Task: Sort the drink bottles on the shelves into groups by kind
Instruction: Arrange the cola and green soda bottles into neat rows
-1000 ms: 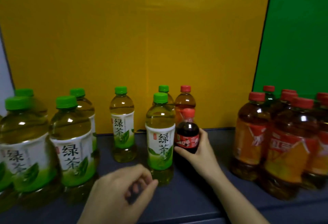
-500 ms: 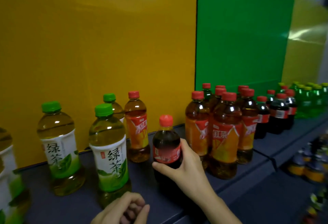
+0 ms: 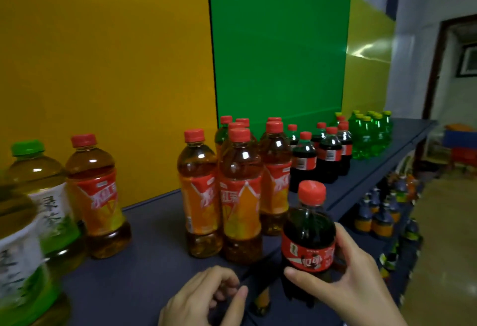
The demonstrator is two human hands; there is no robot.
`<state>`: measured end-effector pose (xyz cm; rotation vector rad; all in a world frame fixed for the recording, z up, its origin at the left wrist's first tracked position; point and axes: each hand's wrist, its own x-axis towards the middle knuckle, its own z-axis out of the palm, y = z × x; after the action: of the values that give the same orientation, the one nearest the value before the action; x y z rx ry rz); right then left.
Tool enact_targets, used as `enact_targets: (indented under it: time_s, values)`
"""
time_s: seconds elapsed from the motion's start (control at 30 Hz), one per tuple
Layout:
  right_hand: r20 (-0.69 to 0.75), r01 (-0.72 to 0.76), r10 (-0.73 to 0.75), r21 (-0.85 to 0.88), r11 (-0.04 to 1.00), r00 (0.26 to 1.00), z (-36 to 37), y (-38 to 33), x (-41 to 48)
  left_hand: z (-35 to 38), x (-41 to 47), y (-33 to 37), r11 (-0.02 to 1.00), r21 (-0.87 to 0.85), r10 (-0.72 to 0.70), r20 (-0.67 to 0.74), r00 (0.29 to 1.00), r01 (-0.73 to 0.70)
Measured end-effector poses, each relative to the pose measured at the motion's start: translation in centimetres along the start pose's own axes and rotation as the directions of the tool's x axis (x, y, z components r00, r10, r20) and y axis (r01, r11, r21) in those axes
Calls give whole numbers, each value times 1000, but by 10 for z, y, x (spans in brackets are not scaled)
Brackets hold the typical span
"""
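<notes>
My right hand [image 3: 346,271] grips a small cola bottle [image 3: 308,232] with a red cap, held just above the shelf's front edge. My left hand [image 3: 204,300] hangs loosely curled and holds nothing, low in front of the shelf. A cluster of red-capped iced tea bottles [image 3: 240,196] stands just left of the cola bottle. One more iced tea bottle [image 3: 96,196] stands alone beside the green tea bottles [image 3: 46,196] at the left. Further right stand several cola bottles [image 3: 327,155], then green soda bottles [image 3: 369,137].
The dark grey shelf [image 3: 149,253] runs along yellow and green back panels. A lower shelf [image 3: 382,222] at the right holds more small bottles. The wooden floor and a doorway lie at the far right.
My right hand has carried the cola bottle rightward, from between the green tea bottles past the iced tea cluster. The view has swung right with it. My left hand stays low and curled.
</notes>
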<state>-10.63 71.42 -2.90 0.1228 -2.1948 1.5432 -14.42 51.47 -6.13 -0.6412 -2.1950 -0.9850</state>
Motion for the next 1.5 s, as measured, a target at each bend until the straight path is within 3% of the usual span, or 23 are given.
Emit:
enact_targets:
  time_s: [0.27, 0.57, 1.13, 1.27, 1.5]
  values:
    - [-4, -68, 68, 4, 998, 998, -125, 64, 39, 117, 39, 65, 997, 34, 62, 63, 996, -64]
    - [67, -59, 55, 51, 997, 996, -212, 126, 103, 214, 85, 104, 996, 92, 17, 20, 1000, -18]
    - [22, 120, -120, -2, 993, 993, -252, 234, 299, 355, 192, 94, 982, 147, -104, -91, 990, 117]
    - [72, 134, -136, 30, 991, 988, -253, 250, 323, 383, 206, 99, 978, 159, -123, -68, 990, 132]
    - [256, 235, -210, -68, 970, 943, -240, 261, 342, 407, 219, 106, 922, 279, -222, -189, 957, 269]
